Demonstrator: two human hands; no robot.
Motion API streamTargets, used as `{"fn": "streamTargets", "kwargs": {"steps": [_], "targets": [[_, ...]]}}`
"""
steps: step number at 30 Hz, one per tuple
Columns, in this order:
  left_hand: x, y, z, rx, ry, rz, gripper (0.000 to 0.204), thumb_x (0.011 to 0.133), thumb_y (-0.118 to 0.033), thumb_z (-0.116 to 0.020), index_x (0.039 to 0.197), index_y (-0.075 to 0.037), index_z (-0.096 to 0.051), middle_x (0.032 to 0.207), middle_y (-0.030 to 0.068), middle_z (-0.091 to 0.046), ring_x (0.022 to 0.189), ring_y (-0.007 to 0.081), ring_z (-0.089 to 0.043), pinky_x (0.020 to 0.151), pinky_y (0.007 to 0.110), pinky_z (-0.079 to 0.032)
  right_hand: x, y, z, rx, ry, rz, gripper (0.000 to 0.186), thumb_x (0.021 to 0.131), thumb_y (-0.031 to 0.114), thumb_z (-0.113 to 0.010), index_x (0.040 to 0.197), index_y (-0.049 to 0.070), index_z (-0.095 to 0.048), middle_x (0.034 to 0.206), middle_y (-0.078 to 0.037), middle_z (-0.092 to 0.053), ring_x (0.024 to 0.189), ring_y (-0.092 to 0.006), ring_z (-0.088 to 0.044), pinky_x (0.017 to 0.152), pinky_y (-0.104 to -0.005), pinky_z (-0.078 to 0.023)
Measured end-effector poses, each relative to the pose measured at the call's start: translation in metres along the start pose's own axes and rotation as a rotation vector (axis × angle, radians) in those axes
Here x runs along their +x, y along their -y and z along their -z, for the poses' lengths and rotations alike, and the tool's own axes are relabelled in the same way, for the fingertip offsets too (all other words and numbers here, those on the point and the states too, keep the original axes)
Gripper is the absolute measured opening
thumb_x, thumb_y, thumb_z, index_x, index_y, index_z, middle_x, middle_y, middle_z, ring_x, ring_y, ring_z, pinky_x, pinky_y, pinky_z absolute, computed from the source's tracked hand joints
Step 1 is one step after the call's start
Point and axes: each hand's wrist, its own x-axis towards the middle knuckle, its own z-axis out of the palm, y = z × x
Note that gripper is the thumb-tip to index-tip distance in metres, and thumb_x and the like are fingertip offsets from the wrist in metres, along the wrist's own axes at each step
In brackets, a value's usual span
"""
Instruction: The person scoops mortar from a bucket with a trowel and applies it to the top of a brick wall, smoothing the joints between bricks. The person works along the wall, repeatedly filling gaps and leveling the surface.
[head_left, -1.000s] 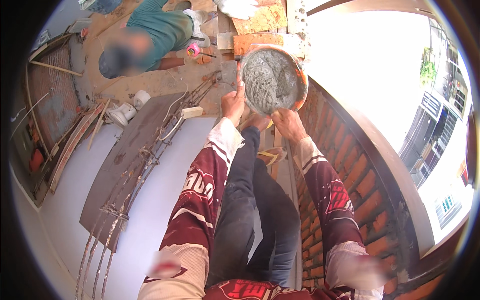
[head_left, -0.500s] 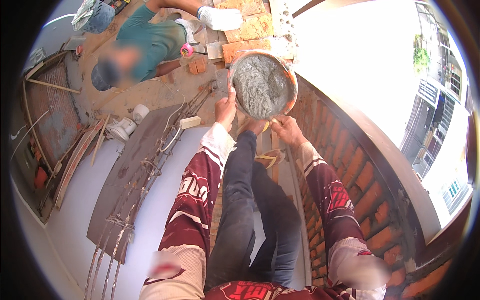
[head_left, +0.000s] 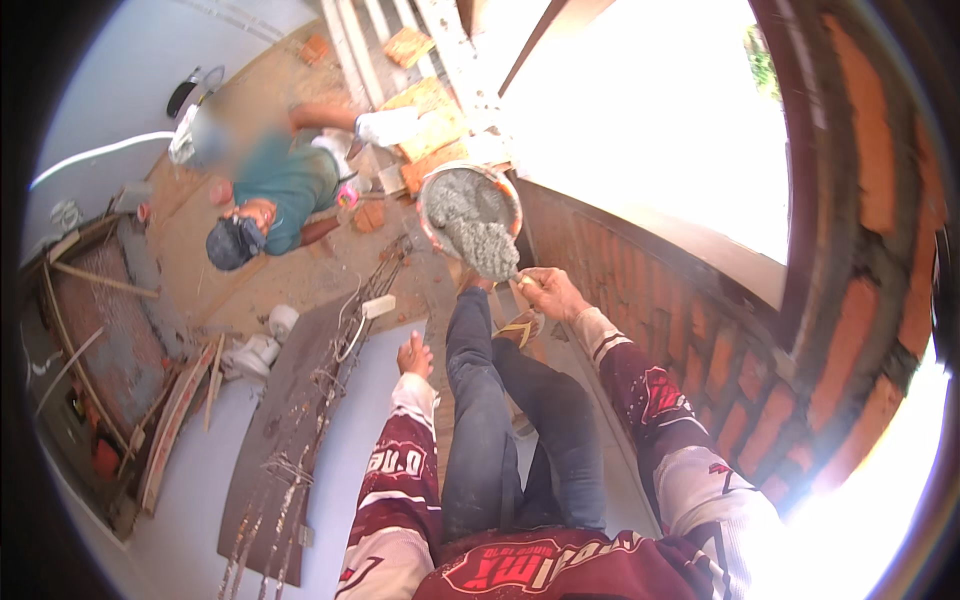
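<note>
My right hand (head_left: 553,293) is closed round the handle of a trowel (head_left: 524,281), its blade hidden under a heap of wet grey mortar (head_left: 488,249). That heap sits over the near rim of a round orange-red bucket (head_left: 517,205), which holds more mortar. My left hand (head_left: 414,355) hangs in the air nearer to me, apart from the bucket, empty, its fingers slightly curled and apart. Below the bucket are my legs and sandalled feet.
A brick wall (head_left: 690,340) with a brown-framed opening runs along the right. At left, a co-worker (head_left: 285,190) crouches by loose bricks (head_left: 433,130). Rusty rebar (head_left: 300,460) lies over a dark board (head_left: 262,440) between us and the white surface.
My left hand has let go of the bucket's rim and drawn back toward me. My right hand now holds a mortar-laden trowel over the rim. The view has shifted and turned.
</note>
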Motion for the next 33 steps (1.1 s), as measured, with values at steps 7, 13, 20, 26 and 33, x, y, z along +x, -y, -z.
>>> {"fn": "streamTargets", "kwargs": {"steps": [7,13,20,26,33], "targets": [[-0.070,0.039,0.086,0.267,0.063,-0.056,0.061,0.095,-0.058,-0.057,0.131,-0.009,-0.056,0.108,0.0141,-0.069,0.085,0.0290,-0.070,0.065,0.050,-0.057,-0.177,0.142,0.033,-0.023,-0.073,0.067,0.032,0.092,0.028,-0.061,0.116,0.011,-0.074,0.091,-0.015,-0.073,0.088,-0.0225,-0.068,0.085,-0.0363,-0.053],[-0.136,-0.002,0.113,0.287,0.103,-0.189,0.054,0.095,-0.054,-0.059,0.124,-0.008,-0.058,0.101,0.0100,-0.069,0.076,0.0225,-0.067,0.058,0.043,-0.054,-0.334,0.235,0.066,0.020,-0.122,0.184,0.029,0.098,0.027,-0.056,0.093,-0.001,-0.064,0.072,-0.005,-0.061,0.065,-0.0137,-0.060,0.060,-0.0332,-0.049],[-0.190,-0.056,0.094,0.230,0.214,-0.395,0.038,0.096,-0.044,-0.063,0.101,-0.006,-0.062,0.075,0.0027,-0.061,0.051,0.0144,-0.054,0.042,0.033,-0.041,-0.486,0.304,0.117,-0.084,-0.240,0.239,0.037,0.103,0.032,-0.052,0.089,-0.001,-0.061,0.076,-0.006,-0.060,0.064,-0.0139,-0.058,0.059,-0.0329,-0.049],[-0.178,-0.092,0.082,0.299,0.268,-0.429,0.038,0.094,-0.042,-0.067,0.107,-0.007,-0.063,0.076,0.0030,-0.062,0.054,0.0159,-0.055,0.046,0.037,-0.043,-0.576,0.349,0.161,0.001,-0.354,0.343,0.044,0.105,0.043,-0.049,0.088,0.004,-0.061,0.073,-0.001,-0.058,0.061,-0.0092,-0.054,0.052,-0.0271,-0.045],[-0.137,-0.132,0.105,0.392,0.278,-0.451,0.042,0.093,-0.048,-0.066,0.116,-0.013,-0.064,0.085,0.0018,-0.067,0.064,0.0199,-0.063,0.056,0.048,-0.052,-0.585,0.385,0.217,-0.091,-0.738,0.272,0.046,0.105,0.040,-0.049,0.096,-0.001,-0.067,0.078,-0.003,-0.061,0.065,-0.0105,-0.057,0.056,-0.0271,-0.049]]}}
